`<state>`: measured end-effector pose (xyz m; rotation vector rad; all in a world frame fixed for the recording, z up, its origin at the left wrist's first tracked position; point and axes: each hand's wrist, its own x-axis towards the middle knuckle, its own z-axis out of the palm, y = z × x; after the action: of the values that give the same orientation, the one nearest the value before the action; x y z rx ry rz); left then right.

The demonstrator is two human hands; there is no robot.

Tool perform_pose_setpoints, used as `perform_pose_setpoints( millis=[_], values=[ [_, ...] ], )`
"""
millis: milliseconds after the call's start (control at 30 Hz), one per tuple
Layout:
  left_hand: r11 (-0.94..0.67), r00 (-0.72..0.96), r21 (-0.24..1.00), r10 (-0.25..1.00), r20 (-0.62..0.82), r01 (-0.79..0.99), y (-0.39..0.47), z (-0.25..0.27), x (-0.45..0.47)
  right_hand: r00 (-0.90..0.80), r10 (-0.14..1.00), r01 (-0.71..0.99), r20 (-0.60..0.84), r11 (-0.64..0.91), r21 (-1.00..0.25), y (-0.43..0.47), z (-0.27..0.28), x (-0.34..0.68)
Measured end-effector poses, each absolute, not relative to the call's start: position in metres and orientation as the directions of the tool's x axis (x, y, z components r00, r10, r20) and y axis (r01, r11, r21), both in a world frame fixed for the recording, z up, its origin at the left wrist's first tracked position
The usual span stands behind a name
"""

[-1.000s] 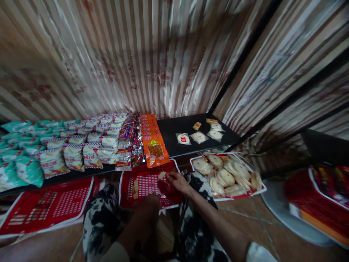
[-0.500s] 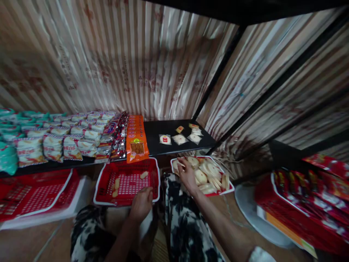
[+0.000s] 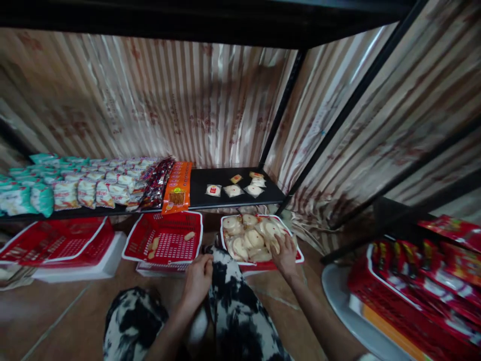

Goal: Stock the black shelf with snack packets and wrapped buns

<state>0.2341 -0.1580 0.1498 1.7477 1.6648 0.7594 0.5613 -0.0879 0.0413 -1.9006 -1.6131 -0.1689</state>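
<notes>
My right hand (image 3: 284, 255) reaches into the right part of a red basket with a white rim (image 3: 299, 258). Its fingers are spread and touch the round, pale wrapped pastries (image 3: 255, 238) that fill the basket; no single one is lifted. My left hand (image 3: 200, 275) is closed in a loose fist beside my knee, in front of another red basket (image 3: 197, 235). That middle basket holds a few small, pale oblong packets (image 3: 190, 235). Nothing shows in the left fist.
A black shelf (image 3: 201, 203) carries rows of white and green snack bags (image 3: 67, 194), an orange packet (image 3: 177, 188) and several loose pastries (image 3: 233, 190). Another red basket (image 3: 80, 245) stands left. A basket of red packets (image 3: 409, 286) is at right, near slanted black posts.
My right hand has moved from the left side of the pastry basket to its right side. My left hand stays closed near the knee. The view has shifted slightly.
</notes>
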Motion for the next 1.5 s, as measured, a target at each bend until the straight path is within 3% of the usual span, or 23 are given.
perform_pose_setpoints(
  millis=[267, 467, 700, 1033, 1267, 1500],
  values=[
    [0.072, -0.131, 0.827, 0.991, 0.002, 0.558, -0.201, 0.148, 0.262, 0.118, 0.871, 0.919, 0.476, 0.086, -0.385, -0.094, 0.059, 0.566],
    [0.100, -0.241, 0.844, 0.970, 0.036, 0.527, -0.213, 0.139, 0.286, -0.031, 0.886, 0.899, 0.462, 0.226, -0.375, -0.081, 0.104, 0.560],
    [0.113, -0.217, 0.842, 0.976, 0.005, 0.528, -0.217, 0.131, 0.340, -0.229, 0.914, 0.863, 0.334, 0.349, -0.364, -0.073, 0.146, 0.568],
    [0.136, -0.021, 0.840, 0.989, -0.147, 0.525, -0.195, 0.127, 0.435, -0.065, 0.942, 0.827, 0.329, 0.235, -0.511, -0.106, 0.087, 0.660],
    [0.149, -0.108, 0.890, 0.988, -0.113, 0.430, -0.194, 0.129, 0.422, 0.002, 0.938, 0.814, 0.347, 0.200, -0.546, -0.061, 0.090, 0.640],
    [0.270, -0.184, 0.906, 0.958, -0.219, 0.326, -0.187, 0.120, 0.408, -0.095, 0.899, 0.755, 0.427, 0.344, -0.558, -0.022, 0.085, 0.600]
  ],
)
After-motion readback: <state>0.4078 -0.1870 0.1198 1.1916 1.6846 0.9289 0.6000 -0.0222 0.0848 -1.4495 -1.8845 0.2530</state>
